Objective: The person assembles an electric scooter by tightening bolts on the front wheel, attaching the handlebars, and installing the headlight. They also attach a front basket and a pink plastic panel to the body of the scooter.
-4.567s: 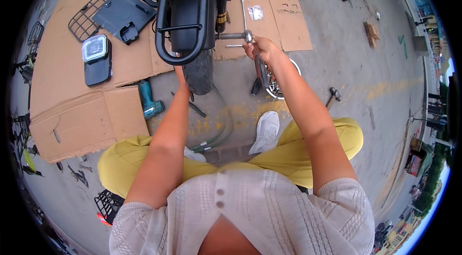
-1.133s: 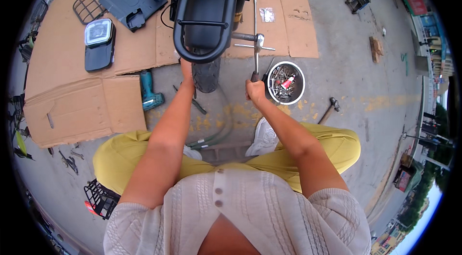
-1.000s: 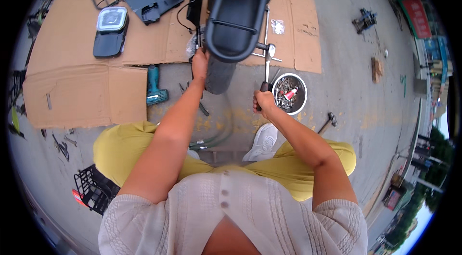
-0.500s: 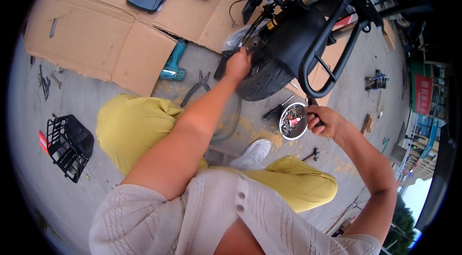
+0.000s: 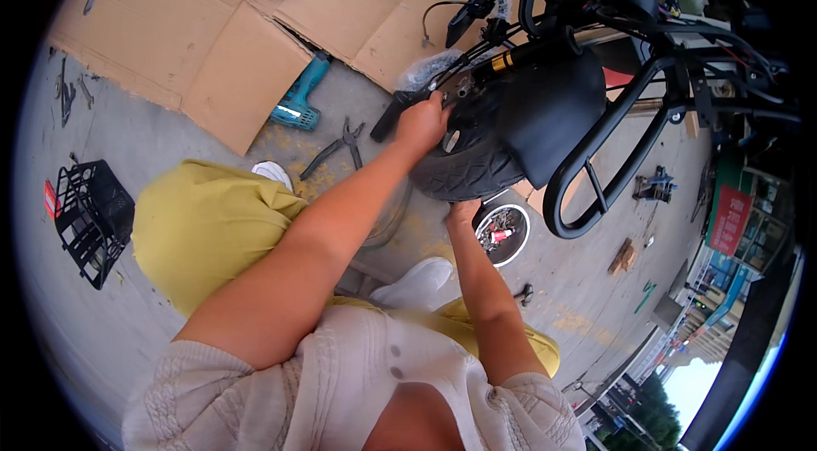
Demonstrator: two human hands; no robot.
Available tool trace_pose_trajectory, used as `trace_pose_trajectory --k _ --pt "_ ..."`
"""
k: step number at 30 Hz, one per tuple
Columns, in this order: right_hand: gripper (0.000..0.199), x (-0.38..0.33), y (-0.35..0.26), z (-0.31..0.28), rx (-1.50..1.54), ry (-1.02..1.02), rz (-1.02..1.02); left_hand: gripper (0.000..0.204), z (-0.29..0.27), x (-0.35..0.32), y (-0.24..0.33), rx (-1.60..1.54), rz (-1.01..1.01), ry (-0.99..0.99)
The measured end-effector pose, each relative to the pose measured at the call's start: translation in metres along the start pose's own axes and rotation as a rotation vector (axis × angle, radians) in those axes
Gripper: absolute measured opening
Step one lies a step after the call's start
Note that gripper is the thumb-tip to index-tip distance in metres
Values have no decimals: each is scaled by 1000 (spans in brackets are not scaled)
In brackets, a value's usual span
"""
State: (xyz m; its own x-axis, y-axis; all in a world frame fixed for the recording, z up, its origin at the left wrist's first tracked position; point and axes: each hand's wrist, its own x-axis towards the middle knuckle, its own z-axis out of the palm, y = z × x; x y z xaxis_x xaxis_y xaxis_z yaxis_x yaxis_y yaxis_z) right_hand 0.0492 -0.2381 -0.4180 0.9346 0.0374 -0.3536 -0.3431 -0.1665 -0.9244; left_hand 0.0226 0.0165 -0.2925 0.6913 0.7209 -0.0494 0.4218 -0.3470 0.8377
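Pliers (image 5: pixel 334 147), drill (image 5: pixel 298 102) beside tyre (image 5: pixel 466 163); left hand (image 5: pixel 423 121) grips hub; right hand (image 5: pixel 464 213) unclear

Outdoor work area, daylight.
Grey concrete pavement (image 5: pixel 128 315) carries flattened brown cardboard sheets (image 5: pixel 230 59); a street with buildings (image 5: pixel 723 281) and trees (image 5: pixel 647 404) lies at right.

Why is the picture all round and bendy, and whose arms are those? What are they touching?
The camera sits on a person's head and looks down, so you see their own arms. Its very wide lens bends everything round. The person crouches on the pavement beside a scooter. Their left hand rests on the top of the black wheel, near its middle. Their right hand touches the tyre's underside; it looks empty. Beside it is a round bowl of small parts. On the ground lie pliers, a teal drill, flattened cardboard and a black basket.
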Motion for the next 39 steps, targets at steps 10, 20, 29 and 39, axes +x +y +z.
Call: trace_pose_trajectory --k 10,20,29,39 --pt "17 -74 -130 -24 -146 -118 764 28 1 -1 -4 -6 -3 2" --pt "10 -89 -317 -22 -271 -276 1213 27 -2 2 -6 -14 16 19" --pt "12 -68 -82 -7 -45 -245 506 28 -10 -2 -1 -50 -71 -69" --pt "12 -44 -54 -1 -189 -55 400 29 -5 0 -12 -1 -23 10"
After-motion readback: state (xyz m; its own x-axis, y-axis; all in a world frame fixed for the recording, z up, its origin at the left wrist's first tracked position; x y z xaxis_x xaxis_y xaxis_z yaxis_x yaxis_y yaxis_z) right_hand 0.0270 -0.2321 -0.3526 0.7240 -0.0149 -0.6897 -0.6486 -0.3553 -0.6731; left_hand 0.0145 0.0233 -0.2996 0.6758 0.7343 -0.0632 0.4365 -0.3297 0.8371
